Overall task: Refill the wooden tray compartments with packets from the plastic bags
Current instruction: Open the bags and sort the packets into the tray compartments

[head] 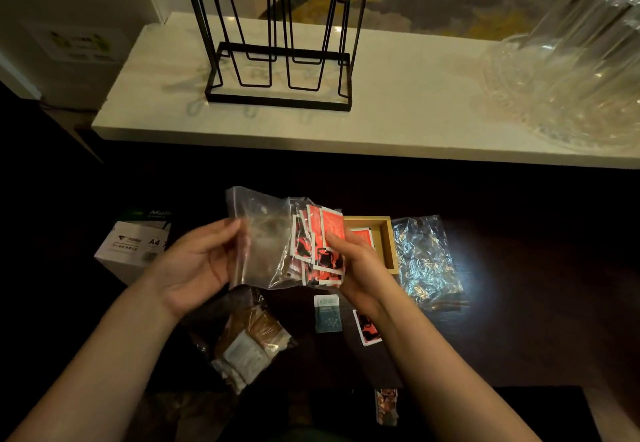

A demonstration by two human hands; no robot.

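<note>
Both hands hold up a clear plastic bag (263,244) over the dark counter. My left hand (201,265) grips the bag's open end. Through the plastic, my right hand (356,261) grips a bunch of red-and-black packets (320,247) at the other end. Behind my right hand sits the wooden tray (386,233), with a red packet showing in one compartment; most of the tray is hidden. A second bag with brown and white packets (249,341) lies below my left hand.
An empty crinkled plastic bag (426,261) lies right of the tray. Loose on the counter are a teal packet (328,313), a red packet (367,329) and another packet (387,407). An A4 paper box (135,244) stands left. On the white shelf stand a black wire rack (277,70) and glassware (571,77).
</note>
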